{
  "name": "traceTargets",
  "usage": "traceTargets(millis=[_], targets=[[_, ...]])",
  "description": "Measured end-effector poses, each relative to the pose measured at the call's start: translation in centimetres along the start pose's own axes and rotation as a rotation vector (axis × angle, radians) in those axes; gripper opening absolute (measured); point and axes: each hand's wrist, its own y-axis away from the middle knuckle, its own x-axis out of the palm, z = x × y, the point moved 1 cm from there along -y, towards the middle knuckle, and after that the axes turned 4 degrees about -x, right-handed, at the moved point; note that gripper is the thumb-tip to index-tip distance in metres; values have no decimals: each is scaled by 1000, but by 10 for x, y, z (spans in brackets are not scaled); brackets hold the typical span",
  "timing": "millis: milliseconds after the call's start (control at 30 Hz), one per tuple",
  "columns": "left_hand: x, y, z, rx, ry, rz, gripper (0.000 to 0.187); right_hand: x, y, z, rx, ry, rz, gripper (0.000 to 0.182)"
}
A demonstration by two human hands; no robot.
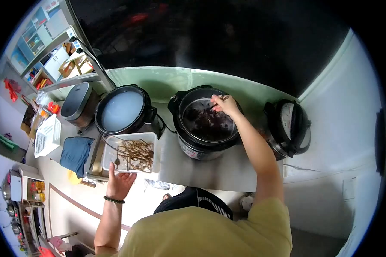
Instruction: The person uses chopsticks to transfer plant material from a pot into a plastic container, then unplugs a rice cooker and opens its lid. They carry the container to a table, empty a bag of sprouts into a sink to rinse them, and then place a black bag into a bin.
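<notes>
My right hand [225,104], closed on chopsticks [218,102], reaches into the dark-filled pot [208,122] at frame centre. My left hand [119,182], fingers apart, steadies the white tray [131,153] of brown stalks [136,154] at lower left. The tray overhangs the surface [210,167], so a nudge could tip it, I think.

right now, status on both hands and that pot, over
Left hand on near edge of white tray of brown sticks. Right hand over dark pot, pinching a stick. Nothing blocking.
</notes>
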Motion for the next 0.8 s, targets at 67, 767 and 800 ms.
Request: traceTargets(millis=[67, 767, 800], targets=[[1, -1, 14, -22, 22, -29, 93, 3, -21, -9, -53, -29, -90, 36], [46, -23, 53, -131, -119, 231, 86, -34, 12, 11, 85, -701, -655, 39], [50, -23, 51, -136, -135, 253, 86, -38, 17, 24, 90, -737, -670, 37]])
